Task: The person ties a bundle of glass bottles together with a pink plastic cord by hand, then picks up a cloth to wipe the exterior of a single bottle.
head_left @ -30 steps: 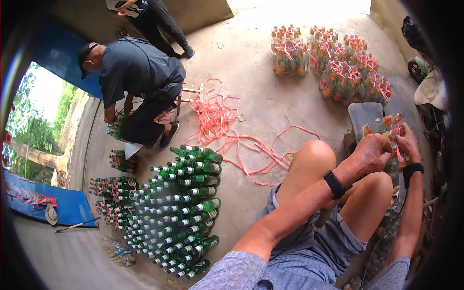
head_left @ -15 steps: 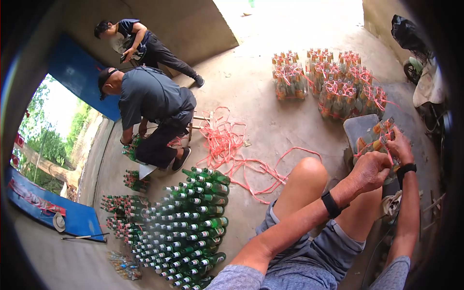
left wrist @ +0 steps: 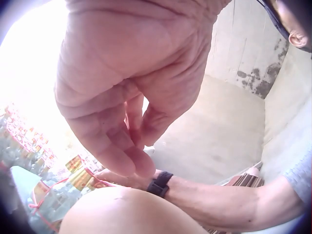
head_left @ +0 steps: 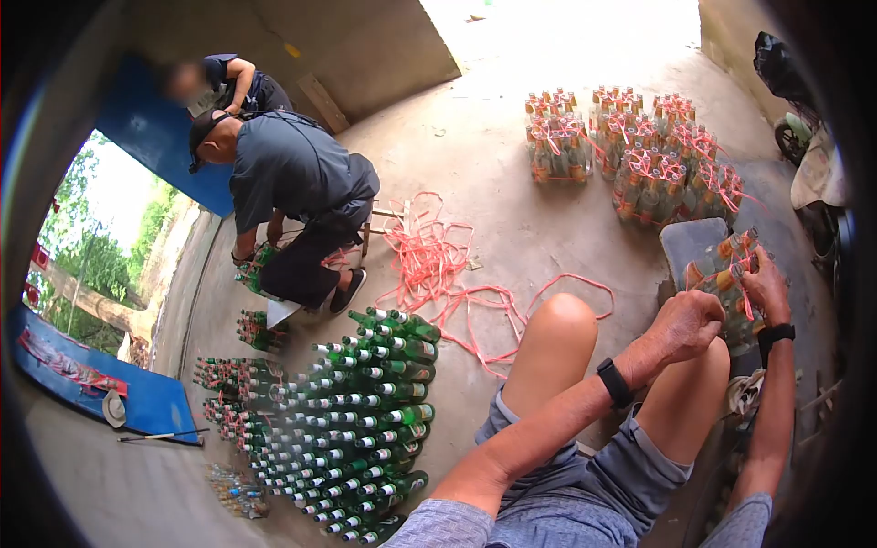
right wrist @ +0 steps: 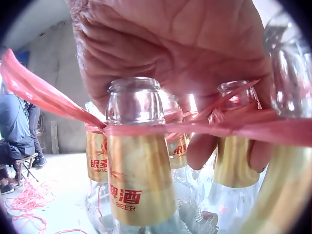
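My right hand (head_left: 766, 285) is at a bundle of clear beer bottles (head_left: 722, 271) with gold neck labels. In the right wrist view its fingers (right wrist: 202, 152) come down on both sides of one bottle neck (right wrist: 237, 163) and grip it. A pink plastic strap (right wrist: 185, 128) runs across the necks just below the rims, with a strip angling off to the left. My left hand (head_left: 687, 327) hovers over my knee, left of the bundle. Its fingers (left wrist: 114, 151) curl loosely toward the thumb, and no strap or bottle shows between them.
Strapped bundles of clear bottles (head_left: 653, 187) stand farther back. Tangled pink strap (head_left: 429, 247) lies on the floor. Rows of green bottles (head_left: 365, 411) fill the left. A person in dark clothes (head_left: 297, 178) bends over green bottles; another stands behind. A grey board (head_left: 692, 245) lies beside my bundle.
My left hand has drawn back from the bundle toward my knee. The right hand stays at the bottles. The head view has shifted, and the far standing person has bent lower.
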Available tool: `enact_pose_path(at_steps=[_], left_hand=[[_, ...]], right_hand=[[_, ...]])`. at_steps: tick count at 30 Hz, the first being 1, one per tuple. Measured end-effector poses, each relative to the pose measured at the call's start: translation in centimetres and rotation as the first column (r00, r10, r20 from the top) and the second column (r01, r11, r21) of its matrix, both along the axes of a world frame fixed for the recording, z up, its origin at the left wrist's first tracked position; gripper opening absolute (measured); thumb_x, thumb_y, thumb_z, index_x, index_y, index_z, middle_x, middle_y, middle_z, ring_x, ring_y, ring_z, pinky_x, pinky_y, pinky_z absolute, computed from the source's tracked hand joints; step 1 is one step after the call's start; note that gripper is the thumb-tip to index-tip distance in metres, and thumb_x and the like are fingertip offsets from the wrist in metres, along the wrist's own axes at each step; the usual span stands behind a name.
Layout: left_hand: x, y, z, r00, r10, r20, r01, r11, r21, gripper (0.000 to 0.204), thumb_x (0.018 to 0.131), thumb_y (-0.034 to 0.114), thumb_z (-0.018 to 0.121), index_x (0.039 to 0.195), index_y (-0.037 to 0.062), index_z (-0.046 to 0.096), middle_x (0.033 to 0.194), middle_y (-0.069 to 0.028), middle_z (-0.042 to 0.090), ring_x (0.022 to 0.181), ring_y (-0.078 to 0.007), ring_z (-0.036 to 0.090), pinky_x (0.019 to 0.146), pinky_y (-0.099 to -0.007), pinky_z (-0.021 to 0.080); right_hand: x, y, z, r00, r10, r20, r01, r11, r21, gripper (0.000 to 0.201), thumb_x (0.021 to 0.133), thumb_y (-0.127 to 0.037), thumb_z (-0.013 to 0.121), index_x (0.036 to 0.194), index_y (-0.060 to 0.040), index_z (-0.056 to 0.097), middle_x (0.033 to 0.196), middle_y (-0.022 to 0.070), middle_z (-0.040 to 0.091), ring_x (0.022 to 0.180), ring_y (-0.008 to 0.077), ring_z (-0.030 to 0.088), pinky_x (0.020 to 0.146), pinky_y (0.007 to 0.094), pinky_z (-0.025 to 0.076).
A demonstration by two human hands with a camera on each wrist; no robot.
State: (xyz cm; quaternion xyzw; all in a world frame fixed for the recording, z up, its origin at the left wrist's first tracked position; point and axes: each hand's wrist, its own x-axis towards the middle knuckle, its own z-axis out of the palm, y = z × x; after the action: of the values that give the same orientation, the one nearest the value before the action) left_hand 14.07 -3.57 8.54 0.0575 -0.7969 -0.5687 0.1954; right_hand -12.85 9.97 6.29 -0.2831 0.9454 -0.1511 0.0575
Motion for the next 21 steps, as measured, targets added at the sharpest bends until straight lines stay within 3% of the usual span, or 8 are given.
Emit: enact_pose_path(at_steps=[7, 10, 13, 14, 17, 21], left_hand=[[1.2, -2.0, -1.3, 1.000, 0.019, 0.024, -0.020, 0.999, 0.036, 0.017, 0.087, 0.009, 0.067, 0.091, -0.0011, 0.079, 0.093, -0.0191, 0.081, 0.086, -0.0325, 0.080, 0.084, -0.0417, 0.062], [1.5, -3.4, -1.7, 0.996, 0.067, -0.062, -0.065, 0.997, 0.035, 0.017, 0.090, 0.007, 0.066, 0.095, -0.0040, 0.078, 0.086, -0.0166, 0.080, 0.077, -0.0266, 0.079, 0.074, -0.0381, 0.063], [3.1, -5.8, 0.9, 0.997, -0.053, 0.048, 0.032, 0.927, 0.375, 0.016, 0.094, 0.004, 0.066, 0.099, -0.0067, 0.076, 0.080, -0.0112, 0.077, 0.069, -0.0175, 0.076, 0.063, -0.0329, 0.060], [3.3, -6.7, 0.9, 0.997, -0.071, -0.008, 0.068, 0.905, 0.419, 0.015, 0.099, 0.005, 0.067, 0.104, -0.0075, 0.075, 0.081, -0.0077, 0.075, 0.065, -0.0110, 0.072, 0.056, -0.0278, 0.058], [4.9, -9.3, 2.2, 0.998, 0.065, -0.007, -0.051, 0.845, 0.532, 0.017, 0.103, 0.009, 0.068, 0.107, -0.0054, 0.075, 0.088, -0.0083, 0.078, 0.064, -0.0116, 0.072, 0.059, -0.0274, 0.061], [6.7, -12.7, 1.1, 0.976, 0.218, 0.027, -0.179, 0.715, 0.676, 0.019, 0.107, 0.018, 0.070, 0.113, 0.0003, 0.077, 0.095, -0.0092, 0.080, 0.068, -0.0124, 0.075, 0.060, -0.0272, 0.063]], right_hand=[[-1.0, 0.4, -1.0, 0.999, 0.008, 0.040, -0.007, 0.999, -0.035, 0.048, 0.088, -0.027, 0.069, 0.133, -0.0096, 0.062, 0.116, 0.0251, 0.076, 0.112, 0.0485, 0.071, 0.094, 0.0565, 0.054], [-2.3, 0.8, -2.5, 0.998, 0.035, -0.042, -0.038, 0.997, -0.070, 0.050, 0.090, -0.038, 0.076, 0.130, -0.0105, 0.065, 0.110, 0.0220, 0.077, 0.104, 0.0450, 0.073, 0.089, 0.0523, 0.055], [-2.1, 0.8, -2.3, 0.999, 0.023, -0.025, -0.024, 0.999, -0.049, 0.051, 0.090, -0.039, 0.076, 0.131, -0.0104, 0.064, 0.111, 0.0221, 0.077, 0.106, 0.0456, 0.073, 0.090, 0.0528, 0.055], [-2.0, 0.7, -2.1, 0.999, 0.023, -0.039, -0.024, 0.999, -0.029, 0.051, 0.091, -0.040, 0.075, 0.131, -0.0101, 0.064, 0.112, 0.0228, 0.077, 0.108, 0.0465, 0.072, 0.091, 0.0536, 0.055], [-2.1, 0.7, -2.2, 0.999, 0.036, -0.036, -0.037, 0.999, -0.033, 0.052, 0.091, -0.040, 0.075, 0.132, -0.0098, 0.064, 0.114, 0.0237, 0.077, 0.109, 0.0472, 0.072, 0.092, 0.0541, 0.055], [-0.7, 0.2, -1.0, 0.999, 0.036, -0.012, -0.036, 0.998, -0.053, 0.047, 0.089, -0.037, 0.074, 0.122, -0.0069, 0.061, 0.111, 0.0230, 0.077, 0.107, 0.0493, 0.070, 0.091, 0.0550, 0.054]])
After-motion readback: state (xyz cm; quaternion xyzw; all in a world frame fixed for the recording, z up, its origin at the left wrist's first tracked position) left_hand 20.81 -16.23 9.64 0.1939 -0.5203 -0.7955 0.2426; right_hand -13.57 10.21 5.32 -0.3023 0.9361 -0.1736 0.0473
